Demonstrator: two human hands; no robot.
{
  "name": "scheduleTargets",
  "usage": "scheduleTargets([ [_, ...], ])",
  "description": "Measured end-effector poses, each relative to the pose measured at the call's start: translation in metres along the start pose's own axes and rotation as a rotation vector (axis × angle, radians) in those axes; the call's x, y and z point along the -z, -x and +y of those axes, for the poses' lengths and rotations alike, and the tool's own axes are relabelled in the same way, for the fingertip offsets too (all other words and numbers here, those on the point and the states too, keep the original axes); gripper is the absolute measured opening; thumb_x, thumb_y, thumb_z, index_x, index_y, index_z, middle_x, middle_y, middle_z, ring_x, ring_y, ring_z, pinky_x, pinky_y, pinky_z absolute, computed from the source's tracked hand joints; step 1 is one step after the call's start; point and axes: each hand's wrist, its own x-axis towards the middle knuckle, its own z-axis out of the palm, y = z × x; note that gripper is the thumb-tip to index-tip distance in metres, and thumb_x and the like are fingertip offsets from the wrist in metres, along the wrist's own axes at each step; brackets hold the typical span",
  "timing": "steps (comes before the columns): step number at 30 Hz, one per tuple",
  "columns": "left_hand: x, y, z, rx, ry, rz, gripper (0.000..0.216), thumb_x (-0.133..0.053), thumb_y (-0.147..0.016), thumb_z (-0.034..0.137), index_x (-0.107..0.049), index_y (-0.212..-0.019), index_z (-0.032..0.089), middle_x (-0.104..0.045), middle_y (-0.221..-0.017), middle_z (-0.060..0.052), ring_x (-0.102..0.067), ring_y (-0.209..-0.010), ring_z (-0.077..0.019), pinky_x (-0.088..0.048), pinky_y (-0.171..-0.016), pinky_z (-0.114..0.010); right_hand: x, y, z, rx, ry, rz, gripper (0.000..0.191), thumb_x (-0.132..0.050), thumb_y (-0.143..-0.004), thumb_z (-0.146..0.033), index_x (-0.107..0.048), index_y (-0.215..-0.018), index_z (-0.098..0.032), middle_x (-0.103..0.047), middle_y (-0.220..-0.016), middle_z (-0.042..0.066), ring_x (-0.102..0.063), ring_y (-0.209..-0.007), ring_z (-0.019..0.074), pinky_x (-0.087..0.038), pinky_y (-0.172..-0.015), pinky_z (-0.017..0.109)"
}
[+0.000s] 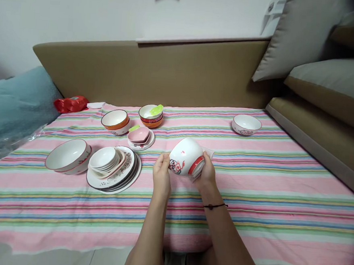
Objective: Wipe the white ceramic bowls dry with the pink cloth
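Observation:
A white bowl (187, 151) with a red band round its foot and a red-and-black drawing is held tilted on its side above the striped cloth. My left hand (162, 172) pinches its rim on the left. At the foot end, my right hand (207, 173) is closed around a thin white tissue (208, 152) and presses it to the bowl's base. Whether the fingers under the bowl also grip it is hidden. A second white bowl (246, 125) with a pink rim stands upright on the cloth at the back right.
On the left stand a big white bowl (69, 157), a stack of plates (134, 174) with small dishes (104, 159), an orange-banded bowl (115, 120), pink dishes (139, 134) and stacked bowls (146, 113). A striped cloth (249, 222) covers the seat; cushions (334, 87) rise at right.

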Motion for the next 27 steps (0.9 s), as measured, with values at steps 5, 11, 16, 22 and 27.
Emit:
scheduleTargets([
  [5, -0.003, 0.007, 0.002, -0.081, -0.26, -0.011, 0.019, -0.062, -0.084, 0.039, -0.067, -0.088, 0.021, -0.058, -0.073, 0.0, -0.045, -0.061, -0.0118, -0.034, -0.057, -0.022, 0.001, -0.004, -0.007, 0.047, -0.106, 0.129, 0.03, -0.049, -0.085, -0.042, -0.065, -0.093, -0.018, -0.074, -0.078, 0.003, -0.07, -0.071, 0.0196, -0.058, -0.061, 0.031],
  [11, -0.002, 0.012, -0.007, -0.109, -0.721, -0.157, 0.041, -0.057, -0.085, 0.045, -0.057, -0.055, 0.018, -0.044, -0.053, 0.001, -0.037, -0.055, -0.0121, -0.024, -0.052, -0.025, 0.008, -0.006, 0.003, 0.175, 0.235, 0.034, 0.034, -0.052, -0.084, -0.048, -0.066, -0.087, -0.016, -0.068, -0.071, 0.002, -0.063, -0.062, 0.0181, -0.054, -0.059, 0.031],
  [16, 0.001, 0.008, -0.012, -0.025, -0.612, 0.035, 0.046, -0.054, -0.084, 0.051, -0.047, -0.053, 0.018, -0.041, -0.052, 0.002, -0.035, -0.054, -0.0104, -0.024, -0.051, -0.023, 0.0, 0.017, -0.008, 0.564, 0.584, -0.153, 0.04, -0.042, -0.092, -0.046, -0.066, -0.109, -0.018, -0.07, -0.109, 0.009, -0.065, -0.104, 0.0254, -0.051, -0.093, 0.042],
  [22, -0.003, 0.005, -0.008, 0.172, -0.183, 0.185, 0.052, -0.066, -0.069, 0.062, -0.041, -0.054, 0.019, -0.034, -0.045, 0.007, -0.028, -0.04, -0.0054, -0.021, -0.04, -0.02, 0.0, 0.027, -0.014, 1.01, 1.124, -0.532, 0.045, -0.038, -0.094, -0.028, -0.05, -0.138, -0.023, -0.05, -0.145, 0.005, -0.034, -0.142, 0.0231, -0.02, -0.12, 0.049],
  [27, -0.008, 0.005, -0.001, 0.181, -0.014, 0.222, 0.053, -0.075, -0.058, 0.061, -0.048, -0.056, 0.016, -0.039, -0.045, 0.008, -0.03, -0.038, -0.0036, -0.022, -0.037, -0.018, 0.007, 0.013, -0.01, 0.764, 0.938, -0.346, 0.044, -0.034, -0.098, -0.035, -0.052, -0.136, -0.022, -0.054, -0.141, 0.007, -0.047, -0.133, 0.0218, -0.036, -0.113, 0.044],
])
